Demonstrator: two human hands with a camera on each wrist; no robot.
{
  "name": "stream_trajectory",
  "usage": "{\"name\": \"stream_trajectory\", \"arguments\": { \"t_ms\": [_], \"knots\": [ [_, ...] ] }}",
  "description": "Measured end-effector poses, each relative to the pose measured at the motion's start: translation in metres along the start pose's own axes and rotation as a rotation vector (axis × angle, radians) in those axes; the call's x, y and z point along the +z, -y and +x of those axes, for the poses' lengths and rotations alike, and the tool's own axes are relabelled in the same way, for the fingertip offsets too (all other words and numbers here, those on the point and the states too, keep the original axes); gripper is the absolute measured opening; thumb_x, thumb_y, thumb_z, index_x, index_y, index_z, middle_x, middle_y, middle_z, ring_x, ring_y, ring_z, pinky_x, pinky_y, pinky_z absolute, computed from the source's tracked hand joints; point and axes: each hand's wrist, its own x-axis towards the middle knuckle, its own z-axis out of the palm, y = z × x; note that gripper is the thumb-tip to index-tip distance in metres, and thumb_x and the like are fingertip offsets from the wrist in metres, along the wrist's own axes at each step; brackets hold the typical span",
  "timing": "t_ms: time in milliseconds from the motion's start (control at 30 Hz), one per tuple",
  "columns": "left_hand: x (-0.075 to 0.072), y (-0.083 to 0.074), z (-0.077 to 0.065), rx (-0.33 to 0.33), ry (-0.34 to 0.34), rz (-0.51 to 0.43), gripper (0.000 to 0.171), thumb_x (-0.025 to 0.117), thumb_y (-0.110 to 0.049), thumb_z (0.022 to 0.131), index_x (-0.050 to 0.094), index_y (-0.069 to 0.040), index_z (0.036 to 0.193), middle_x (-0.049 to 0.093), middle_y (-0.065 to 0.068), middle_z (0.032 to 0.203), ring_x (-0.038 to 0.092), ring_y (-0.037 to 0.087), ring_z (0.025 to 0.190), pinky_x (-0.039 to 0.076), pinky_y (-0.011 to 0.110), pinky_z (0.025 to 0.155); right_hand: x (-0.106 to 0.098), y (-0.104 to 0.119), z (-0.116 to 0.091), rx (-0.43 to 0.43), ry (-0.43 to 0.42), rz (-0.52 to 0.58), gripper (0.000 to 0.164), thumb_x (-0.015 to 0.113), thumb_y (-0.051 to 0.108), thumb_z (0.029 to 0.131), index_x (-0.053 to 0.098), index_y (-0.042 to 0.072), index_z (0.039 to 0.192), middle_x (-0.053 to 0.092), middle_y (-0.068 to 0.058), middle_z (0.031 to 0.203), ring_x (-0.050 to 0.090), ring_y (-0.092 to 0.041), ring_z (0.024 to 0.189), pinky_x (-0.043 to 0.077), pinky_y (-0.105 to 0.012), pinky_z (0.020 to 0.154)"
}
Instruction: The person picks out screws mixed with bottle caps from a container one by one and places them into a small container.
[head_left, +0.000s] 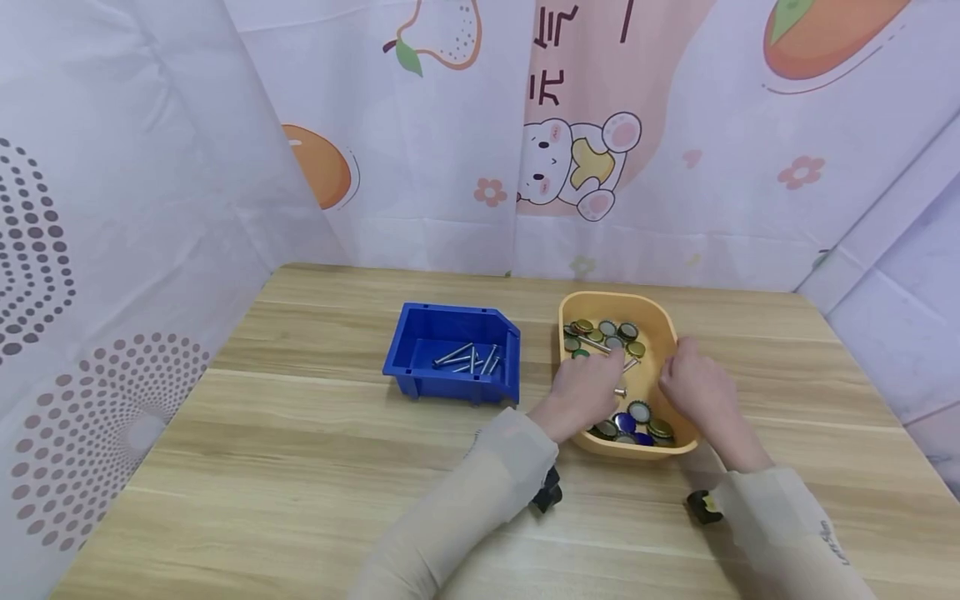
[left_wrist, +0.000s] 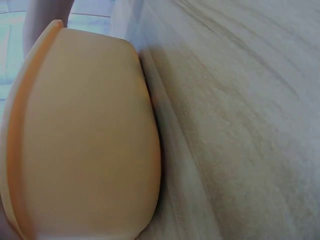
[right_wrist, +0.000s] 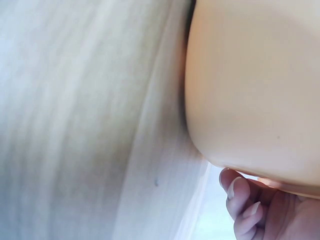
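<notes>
Fingers curled, the right hand [head_left: 699, 387] grips the tray [head_left: 651, 322] by its rim, right of the bin [head_left: 442, 387]! The left hand [head_left: 581, 393] hangs over the opposite side; its hold, I can't tell.

tray [head_left: 654, 327]: yellow-orange | bin [head_left: 435, 386]: deep blue | screws [head_left: 472, 360]: silver | table [head_left: 300, 433]: pale wood grain | curtain [head_left: 427, 150]: white, fruit-printed

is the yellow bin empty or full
Neither: the yellow bin is partly filled, with caps and screws inside and bare gaps between them.
</notes>
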Motion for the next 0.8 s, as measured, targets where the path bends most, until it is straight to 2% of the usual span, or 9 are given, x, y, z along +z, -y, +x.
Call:
{"name": "stream_trajectory", "arguments": {
  "t_ms": [100, 200, 333, 467, 800],
  "knots": [
    [-0.003, 0.002, 0.0, -0.001, -0.026, -0.073, 0.028, 0.064, -0.027, 0.083, 0.049, -0.02, 0.105, 0.054, -0.009, 0.065, 0.048, 0.007, 0.048, 0.037, 0.023, 0.039, 0.0, 0.001, 0.0, -0.002, -0.008, -0.006, 0.035, 0.031, 0.02, 0.092, 0.04, -0.01, 0.108, 0.052, -0.022, 0.068, 0.048, -0.028, 0.051, 0.034, -0.035, 0.038],
    [-0.006, 0.003, 0.001, -0.007, -0.035, -0.152, 0.02, 0.062, -0.025, 0.085, 0.049, -0.021, 0.1, 0.054, -0.009, 0.066, 0.049, 0.006, 0.05, 0.037, 0.022, 0.04, 0.001, 0.0, 0.0, 0.003, -0.013, -0.011, 0.034, 0.031, 0.02, 0.092, 0.04, -0.009, 0.107, 0.051, -0.022, 0.067, 0.048, -0.028, 0.051, 0.033, -0.036, 0.038],
    [-0.01, 0.004, 0.003, -0.019, -0.022, -0.245, 0.023, 0.061, -0.023, 0.086, 0.051, -0.022, 0.106, 0.053, -0.011, 0.07, 0.05, 0.006, 0.054, 0.038, 0.02, 0.043, 0.001, 0.0, 0.001, 0.012, -0.006, -0.014, 0.036, 0.031, 0.02, 0.092, 0.039, -0.009, 0.111, 0.051, -0.021, 0.066, 0.048, -0.027, 0.05, 0.033, -0.035, 0.038],
    [-0.014, 0.005, 0.003, -0.035, -0.006, -0.298, 0.022, 0.061, -0.026, 0.086, 0.051, -0.023, 0.106, 0.054, -0.012, 0.075, 0.051, 0.006, 0.059, 0.039, 0.021, 0.046, 0.001, 0.0, 0.001, 0.016, 0.003, -0.016, 0.037, 0.031, 0.02, 0.093, 0.038, -0.01, 0.113, 0.051, -0.02, 0.066, 0.047, -0.027, 0.05, 0.033, -0.035, 0.038],
    [-0.023, 0.004, 0.005, -0.056, -0.005, -0.434, 0.022, 0.063, -0.028, 0.086, 0.052, -0.024, 0.105, 0.053, -0.014, 0.078, 0.052, 0.004, 0.064, 0.04, 0.019, 0.052, 0.001, 0.0, 0.001, 0.01, -0.004, -0.016, 0.035, 0.031, 0.02, 0.092, 0.039, -0.009, 0.109, 0.05, -0.019, 0.064, 0.046, -0.027, 0.049, 0.032, -0.035, 0.037]
  ]
}}
